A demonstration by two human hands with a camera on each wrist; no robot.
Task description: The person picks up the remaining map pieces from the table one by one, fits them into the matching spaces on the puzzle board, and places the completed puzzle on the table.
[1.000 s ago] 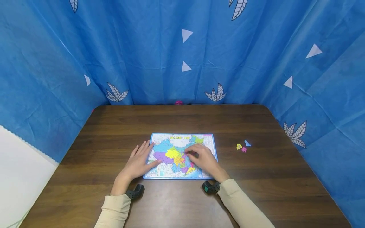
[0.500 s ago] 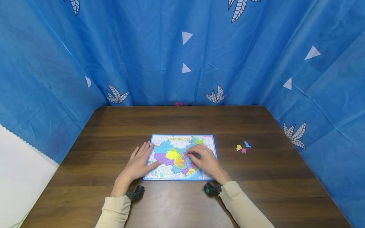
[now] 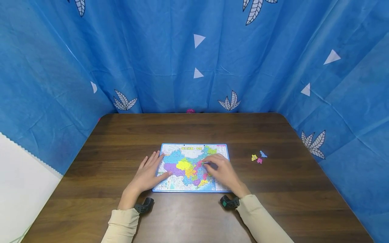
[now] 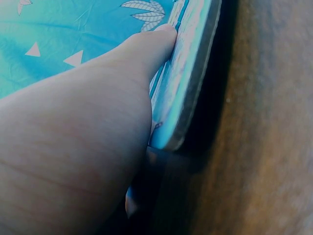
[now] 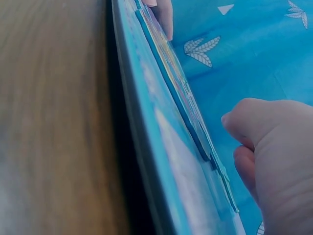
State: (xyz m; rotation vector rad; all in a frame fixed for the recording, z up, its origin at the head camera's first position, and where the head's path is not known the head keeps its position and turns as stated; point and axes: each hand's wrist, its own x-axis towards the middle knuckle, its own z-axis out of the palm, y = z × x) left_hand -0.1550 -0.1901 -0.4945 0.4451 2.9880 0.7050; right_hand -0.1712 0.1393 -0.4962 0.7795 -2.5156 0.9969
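Note:
A blue-edged puzzle board [image 3: 179, 187] printed with a colourful map lies flat on the table. My left hand [image 3: 147, 172] rests with spread fingers on its left side; in the left wrist view the thumb [image 4: 156, 46] lies over the board's edge. Above the right part of the map, my right hand [image 3: 220, 168] has thumb and forefinger drawn together, with a small greenish puzzle piece [image 3: 204, 163] appearing at the tips, mostly hidden. From the right wrist view, the curled right hand [image 5: 274, 142] is just over the map pieces, and no held piece shows there.
Three loose puzzle pieces lie on the table right of the board: yellow [image 3: 254, 157], pink [image 3: 259, 161] and blue [image 3: 263, 154]. The brown wooden table [image 3: 121, 131] has a blue curtain [image 3: 170, 50] behind it and at its sides.
My right hand has shifted slightly to the right across the map, its fingers still drawn together. The left hand stays in place on the board, and the three loose pieces have not moved.

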